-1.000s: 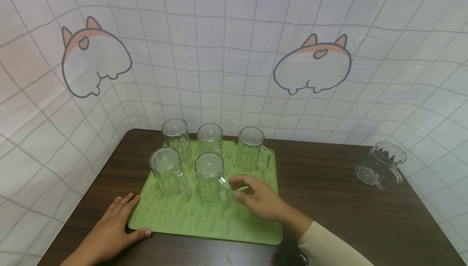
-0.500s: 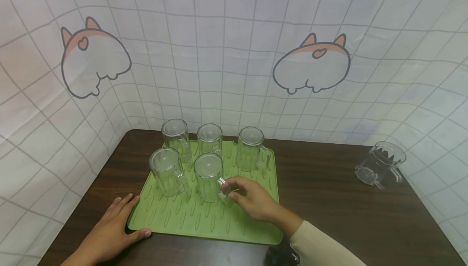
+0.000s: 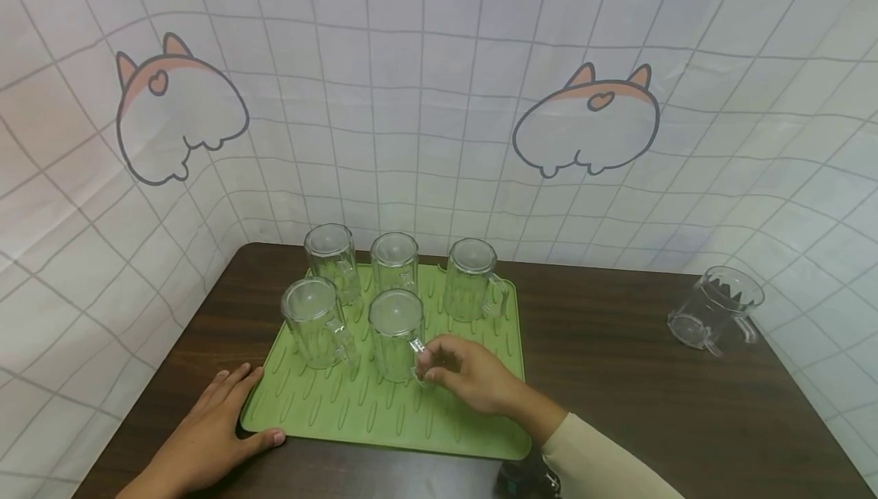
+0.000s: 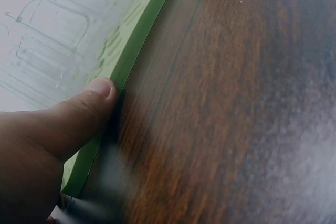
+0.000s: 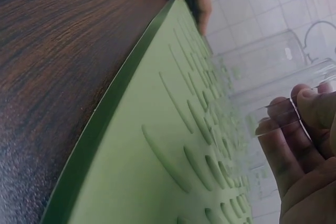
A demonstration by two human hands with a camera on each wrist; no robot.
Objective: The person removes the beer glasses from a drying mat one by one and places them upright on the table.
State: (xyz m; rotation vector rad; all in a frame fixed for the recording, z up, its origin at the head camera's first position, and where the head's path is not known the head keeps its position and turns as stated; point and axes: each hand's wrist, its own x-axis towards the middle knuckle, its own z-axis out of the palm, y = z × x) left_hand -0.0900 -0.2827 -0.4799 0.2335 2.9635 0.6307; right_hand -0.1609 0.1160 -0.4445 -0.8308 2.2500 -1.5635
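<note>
Several clear glass mugs stand upside down on a ribbed green drying mat (image 3: 453, 427). My right hand (image 3: 469, 375) pinches the handle of the front middle glass mug (image 3: 395, 335) between thumb and curled fingers. The right wrist view shows those fingers (image 5: 294, 150) around the clear handle. My left hand (image 3: 206, 434) lies spread at the mat's front left corner, palm partly on the table. Its thumb (image 4: 86, 106) presses along the mat's edge in the left wrist view. Beside the gripped mug, to the left, is another mug (image 3: 312, 324).
Three more mugs form the back row, the right one (image 3: 469, 282) apart from the others. On the dark wooden table (image 3: 617, 392), far right, another glass mug (image 3: 716, 308) stands upright. A small black object (image 3: 527, 480) sits below my right wrist. White gridded sheeting (image 3: 439, 103) surrounds the table.
My right hand has moved left from beside the front middle mug and taken hold of its handle. That mug has shifted very slightly. The left hand has stayed still.
</note>
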